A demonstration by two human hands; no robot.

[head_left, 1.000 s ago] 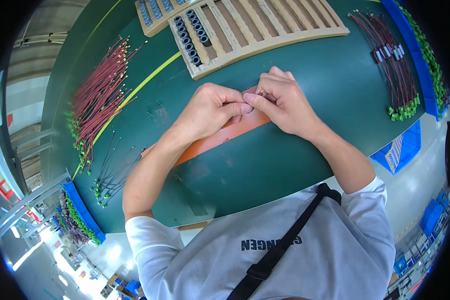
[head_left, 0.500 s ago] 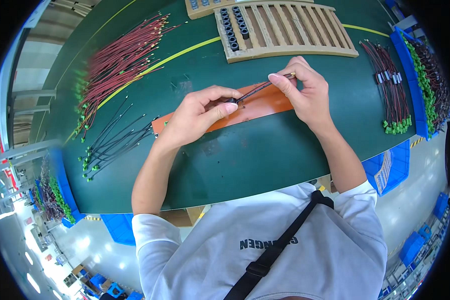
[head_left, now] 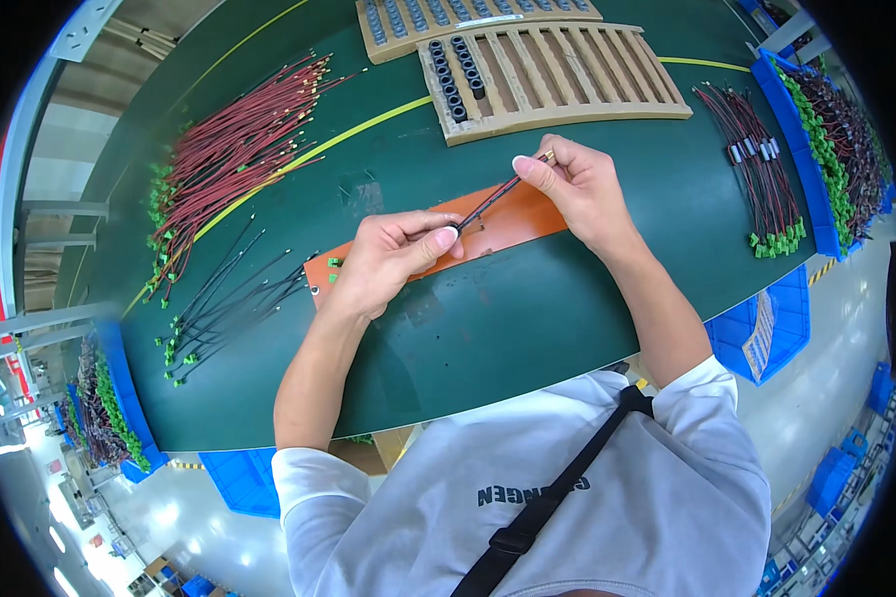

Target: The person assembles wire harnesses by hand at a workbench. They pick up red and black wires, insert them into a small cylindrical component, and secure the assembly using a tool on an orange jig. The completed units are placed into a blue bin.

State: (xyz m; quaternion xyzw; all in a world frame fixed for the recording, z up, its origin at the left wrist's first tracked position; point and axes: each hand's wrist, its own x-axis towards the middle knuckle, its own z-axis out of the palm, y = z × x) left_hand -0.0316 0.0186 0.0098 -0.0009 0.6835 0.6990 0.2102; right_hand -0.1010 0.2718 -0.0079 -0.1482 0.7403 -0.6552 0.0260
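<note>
Hands drawn apart since earlier: left hand and right hand each pinching end of thin black wire, taut above orange mat; bare green table nearside.

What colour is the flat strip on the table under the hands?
Orange; the strip shows best in the head view, lying on the green table.

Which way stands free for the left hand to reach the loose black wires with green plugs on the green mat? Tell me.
Probably yes, leftward: the left hand pinches a thin black wire, but only bare green mat separates it from the loose black wires.
</note>
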